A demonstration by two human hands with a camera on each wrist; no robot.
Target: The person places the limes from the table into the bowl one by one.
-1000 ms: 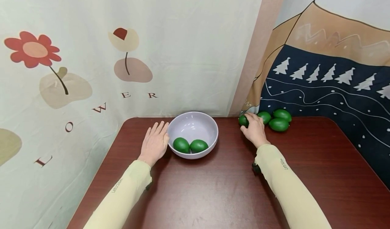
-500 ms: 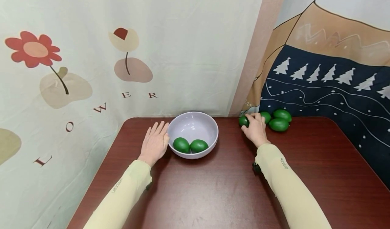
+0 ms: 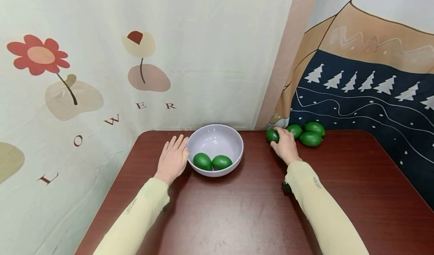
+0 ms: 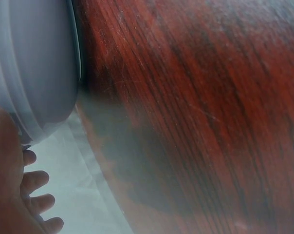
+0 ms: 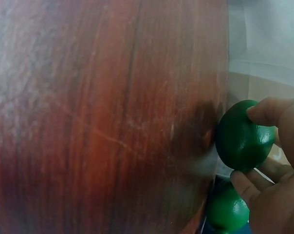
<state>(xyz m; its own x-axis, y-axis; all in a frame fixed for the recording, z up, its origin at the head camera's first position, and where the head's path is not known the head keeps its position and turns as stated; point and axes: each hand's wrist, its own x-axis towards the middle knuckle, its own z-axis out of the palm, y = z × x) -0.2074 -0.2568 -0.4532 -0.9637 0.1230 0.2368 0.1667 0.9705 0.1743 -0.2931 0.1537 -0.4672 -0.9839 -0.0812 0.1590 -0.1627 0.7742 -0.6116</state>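
Note:
A pale lavender bowl (image 3: 217, 138) stands near the table's back edge with two green limes inside, a left lime (image 3: 202, 161) and a right lime (image 3: 222, 162). Against the bowl's left side rests my left hand (image 3: 172, 160), fingers straight and extended. My right hand (image 3: 285, 146), at the back right, holds another lime (image 5: 244, 135) between thumb and fingers; in the head view the hand partly covers it. Just right of that hand lie more limes: one (image 3: 294, 131) close to the fingers, one (image 3: 314, 128) behind, and one (image 3: 310, 138) in front.
The dark red wood-grain table (image 3: 234, 213) has rounded back corners. Right behind it hangs a pale curtain (image 3: 210, 59) with printed flowers, and a dark printed cloth (image 3: 359, 108) hangs at the right.
My right hand and the lime in it have shifted very slightly to the right. My left hand, the bowl and the other limes look the same.

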